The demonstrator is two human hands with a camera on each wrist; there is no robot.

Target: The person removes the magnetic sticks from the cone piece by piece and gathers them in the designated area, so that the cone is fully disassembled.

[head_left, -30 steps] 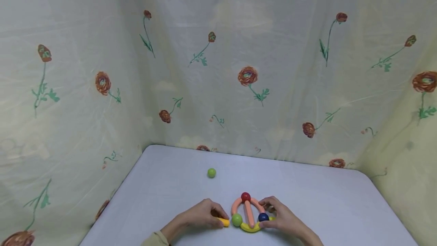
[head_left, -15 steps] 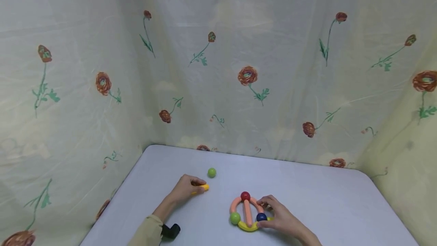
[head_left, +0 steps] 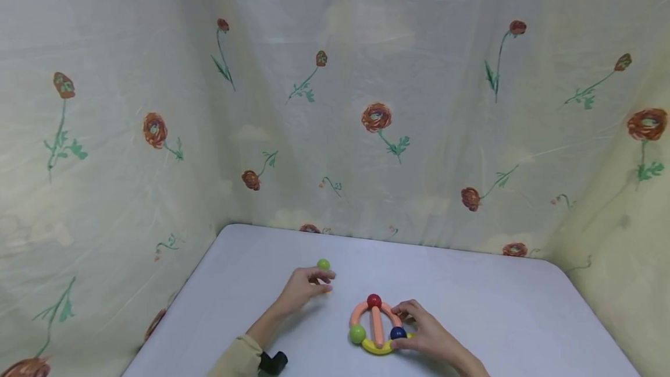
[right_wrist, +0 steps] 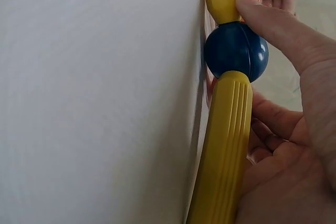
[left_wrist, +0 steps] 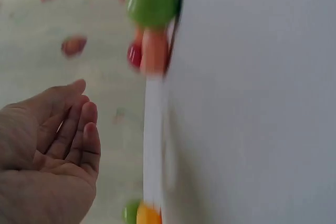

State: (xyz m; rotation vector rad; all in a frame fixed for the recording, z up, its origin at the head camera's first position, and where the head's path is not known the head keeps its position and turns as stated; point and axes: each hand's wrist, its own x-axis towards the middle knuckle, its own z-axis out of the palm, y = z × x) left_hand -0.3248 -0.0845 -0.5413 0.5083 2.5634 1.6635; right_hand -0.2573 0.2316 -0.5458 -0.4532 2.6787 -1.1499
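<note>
- Toy ring (head_left: 377, 326) sits near the table's (head_left: 497, 307) front edge; your right hand (head_left: 426, 330) grips its blue ball (head_left: 398, 333) side.
- Your left hand (head_left: 306, 285), fingers relaxed and empty, has moved beside the loose green ball (head_left: 323, 264), yellow piece (left_wrist: 148, 215) released there.

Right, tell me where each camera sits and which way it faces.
Head: high, looking forward and down at the white table; both hands show.
Left wrist: by the left hand, looking along the tabletop at the loose green ball.
Right wrist: against the right hand, gripping the yellow-and-pink rod-and-ball toy.
All views share that toy.
</note>
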